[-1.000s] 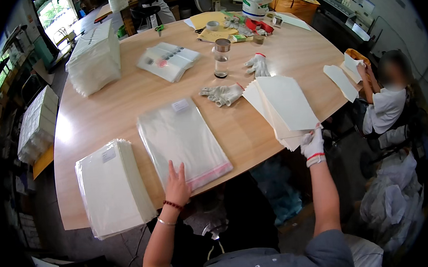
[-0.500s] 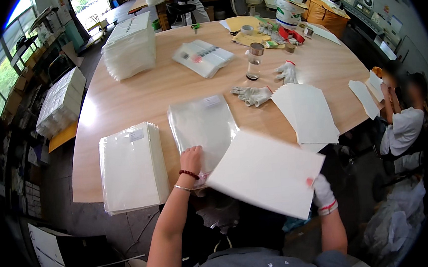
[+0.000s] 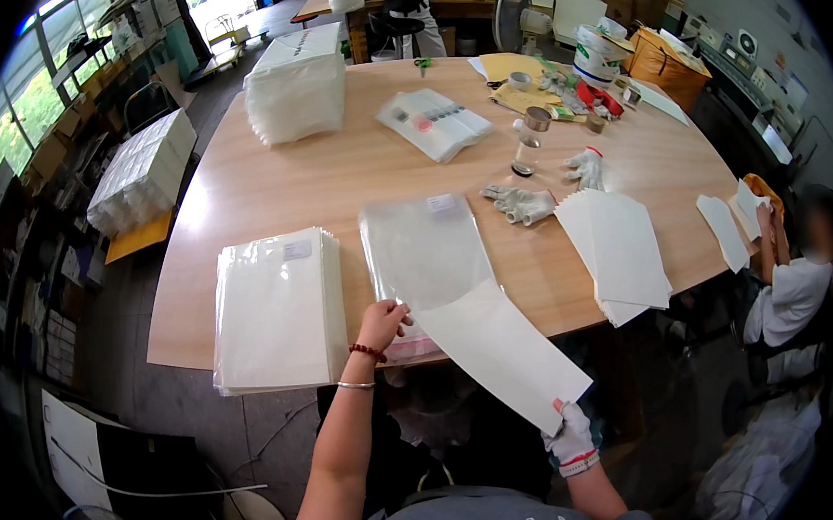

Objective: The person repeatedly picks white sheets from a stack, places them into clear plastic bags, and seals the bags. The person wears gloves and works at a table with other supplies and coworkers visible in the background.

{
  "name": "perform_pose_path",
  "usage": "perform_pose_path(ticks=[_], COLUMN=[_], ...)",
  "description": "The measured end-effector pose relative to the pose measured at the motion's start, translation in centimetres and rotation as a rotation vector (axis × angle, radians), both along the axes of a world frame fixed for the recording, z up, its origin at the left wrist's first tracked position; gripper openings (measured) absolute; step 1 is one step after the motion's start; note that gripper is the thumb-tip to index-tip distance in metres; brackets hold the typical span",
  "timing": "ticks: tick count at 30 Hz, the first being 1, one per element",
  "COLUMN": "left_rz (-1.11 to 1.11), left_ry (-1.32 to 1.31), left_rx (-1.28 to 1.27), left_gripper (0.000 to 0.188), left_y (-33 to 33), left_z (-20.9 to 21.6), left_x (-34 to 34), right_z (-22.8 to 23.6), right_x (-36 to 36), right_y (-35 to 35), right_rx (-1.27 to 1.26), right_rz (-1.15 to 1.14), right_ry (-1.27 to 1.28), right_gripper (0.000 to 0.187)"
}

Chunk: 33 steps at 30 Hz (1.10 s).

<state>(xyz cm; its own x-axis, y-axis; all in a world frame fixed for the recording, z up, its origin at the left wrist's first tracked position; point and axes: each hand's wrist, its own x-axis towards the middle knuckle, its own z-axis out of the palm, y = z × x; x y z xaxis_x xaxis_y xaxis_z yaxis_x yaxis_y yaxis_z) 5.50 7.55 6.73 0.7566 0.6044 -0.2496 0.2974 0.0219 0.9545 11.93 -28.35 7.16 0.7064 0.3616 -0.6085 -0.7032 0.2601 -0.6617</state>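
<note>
A stack of clear plastic bags lies at the table's near edge in front of me. My bare left hand, with a beaded bracelet and a bangle at the wrist, has its fingers curled at the left side of the bags' near end, pinching the top bag's edge. My right hand, in a white glove with bare fingertips, grips the near corner of a white sheet of card. The sheet bends and slopes up to the bags; its far end meets the bag by my left hand. Whether it is inside, I cannot tell.
Left stands a pile of bagged white sheets; right, fanned white sheets. Farther off are work gloves, a glass jar, bagged stacks and green scissors. A person sits at the right.
The white sheet has swung left and down, its far end now at the bags. My right hand moved left and nearer. My left hand's fingers lifted at the bag. The view has shifted.
</note>
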Motion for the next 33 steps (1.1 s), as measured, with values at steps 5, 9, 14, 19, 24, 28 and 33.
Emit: perform_pose_path(ticks=[5, 9, 14, 19, 24, 28, 33], left_rz=[0.026, 0.347, -0.006, -0.021, -0.059, 0.015, 0.206], left_ry=[0.022, -0.62, -0.297, -0.107, -0.101, -0.188, -0.106], left_rx=[0.186, -0.056, -0.303, -0.152, -0.711, -0.507, -0.647], left_gripper=[0.02, 0.021, 0.026, 0.032, 0.037, 0.049, 0.034], left_y=[-4.4, -11.5, -15.8, -19.9, -17.2, -15.7, -11.8], left_z=[-0.7, -3.7, -13.8, -16.9, -14.1, -11.5, -10.5], left_x=[0.0, 3.2, 4.3, -0.3, 0.4, -2.4, -6.4], right_z=[2.6, 3.4, 2.8, -3.7, -5.8, -4.8, -2.6], right_x=[-0.8, -1.3, -2.5, -0.6, 3.5, 3.5, 2.1], right_y=[1.1, 0.6, 1.0, 6.3, 12.0, 10.6, 9.6], right_rx=[-0.057, -0.036, -0.082, 0.135, 0.23, 0.206, -0.166], right_rz=[0.037, 0.107, 0.211, 0.188, 0.134, 0.264, 0.726], right_ry=[-0.114, -0.048, -0.038, 0.052, 0.086, 0.087, -0.262], right_gripper=[0.013, 0.011, 0.014, 0.011, 0.017, 0.026, 0.013])
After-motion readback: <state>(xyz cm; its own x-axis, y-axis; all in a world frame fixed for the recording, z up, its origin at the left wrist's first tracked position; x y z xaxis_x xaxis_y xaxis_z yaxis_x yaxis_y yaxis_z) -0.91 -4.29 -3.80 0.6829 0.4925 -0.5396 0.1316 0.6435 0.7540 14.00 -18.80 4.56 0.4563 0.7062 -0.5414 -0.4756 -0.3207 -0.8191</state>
